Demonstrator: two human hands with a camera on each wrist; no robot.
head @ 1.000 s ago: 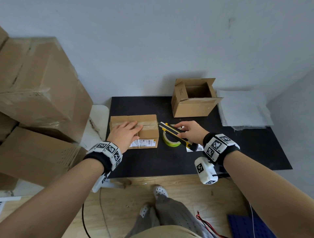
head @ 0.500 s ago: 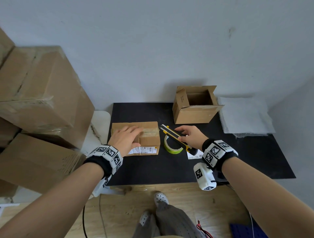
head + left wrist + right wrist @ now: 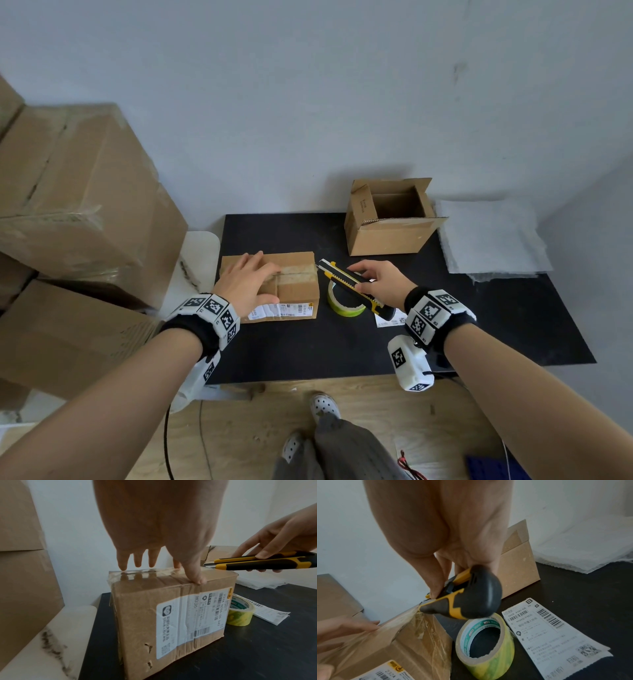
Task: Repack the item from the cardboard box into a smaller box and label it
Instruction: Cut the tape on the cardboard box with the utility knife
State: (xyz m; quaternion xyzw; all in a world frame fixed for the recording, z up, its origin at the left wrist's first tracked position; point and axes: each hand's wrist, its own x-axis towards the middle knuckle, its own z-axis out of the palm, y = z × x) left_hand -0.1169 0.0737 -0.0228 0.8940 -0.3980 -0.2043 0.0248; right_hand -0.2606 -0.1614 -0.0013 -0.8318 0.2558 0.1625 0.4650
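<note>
Sealed cardboard box (image 3: pixel 291 284) shown lying on the black table (image 3: pixel 496 325), near its left edge, taped along the top seam and bearing a shipping label (image 3: pixel 188 618) on the near side. Left hand (image 3: pixel 246 284) laid flat on the box top, fingers (image 3: pixel 122 561) straight and spread, tips touching the tape, thumb pressed at the near top edge; nothing gripped. Right hand (image 3: pixel 383 284) curled round a yellow-and-black utility knife (image 3: pixel 352 286), thumb and fingers pinching the handle, blade end pointed left and met at the right end of the top seam, where the tape (image 3: pixel 412 616) appeared lifted and wrinkled. Roll of yellowish packing tape (image 3: pixel 344 303) seen flat on the table just right of the box, beneath the knife. Loose printed label (image 3: pixel 554 632) lying just right of the roll. Smaller open box (image 3: pixel 387 233) standing upright at the back of the table, flaps up, well apart from the sealed box. White foam sheets (image 3: pixel 489 236) resting beside it at the right. Large stacked cartons (image 3: pixel 75 205) off the table at the left.
</note>
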